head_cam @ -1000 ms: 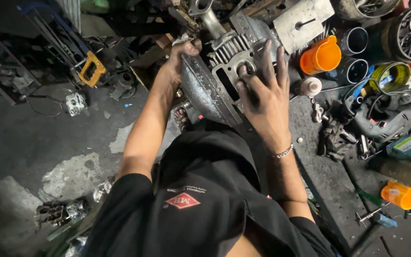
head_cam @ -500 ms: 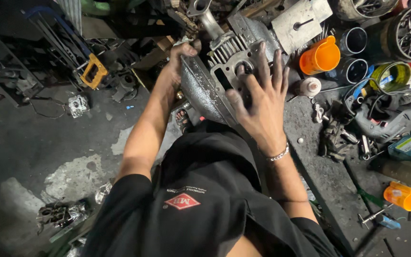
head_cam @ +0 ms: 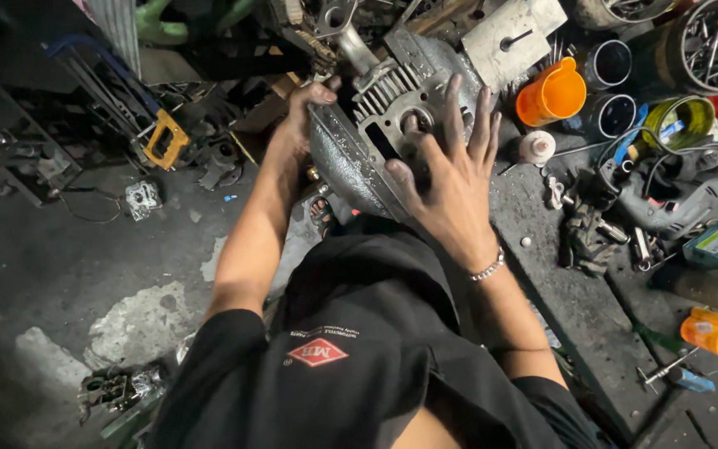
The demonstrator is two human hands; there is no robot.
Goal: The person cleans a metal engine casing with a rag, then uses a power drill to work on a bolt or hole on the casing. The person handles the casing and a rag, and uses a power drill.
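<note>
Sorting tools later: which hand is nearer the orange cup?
Right. The right hand rests on the engine casing beside the orange cup; the left hand grips the casing's far side.

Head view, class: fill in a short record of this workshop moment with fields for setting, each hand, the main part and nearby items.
Setting: dark, grimy workshop floor and a bench strewn with tools
Left hand: grips the far left edge of the engine casing
Right hand: spread flat, fingers splayed, on top of the casing
Engine casing: grey metal, finned, held against the lap
Nearby items: orange jug, power drill, hacksaw, small orange cup
Wrist: bead bracelet on the right
</note>
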